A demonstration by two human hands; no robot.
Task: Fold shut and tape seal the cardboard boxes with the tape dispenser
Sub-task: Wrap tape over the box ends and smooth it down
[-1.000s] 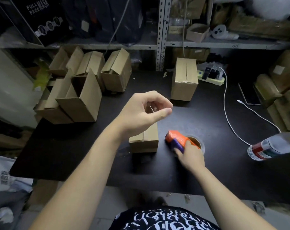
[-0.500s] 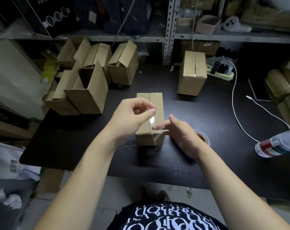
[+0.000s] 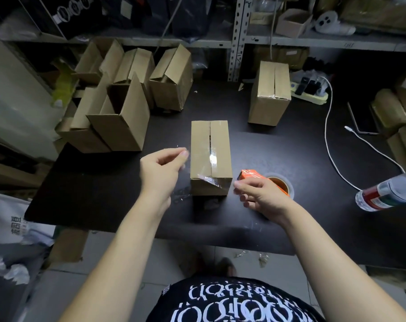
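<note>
Item: cardboard box (image 3: 210, 156), upright at the middle of the black table (image 3: 290, 147), flaps folded shut, a strip of clear tape (image 3: 212, 159) laid along the top seam. Change noted: half a second ago both hands were pinching the tape at the box's near edge; they have since come away, one to each side, and touch nothing of the box. Left hand (image 3: 161, 168): just left of the box, fingers loosely curled, thumb and forefinger close together; whether a shred of clear tape is between them cannot be told. Right hand (image 3: 260, 196): just right of the box, fingers loosely bent, holding nothing, having let go of the orange tape dispenser (image 3: 250, 176) it gripped a second ago; the dispenser lies on the table right behind it. Condition: the tape's near end (image 3: 210, 182) hangs crumpled over the front edge, not pressed flat. Assessment: seam appears covered; the loose end probably wants smoothing down. Other stock: sealed box (image 3: 270, 94) behind; open boxes (image 3: 118, 117) to the left, still unsealed
</note>
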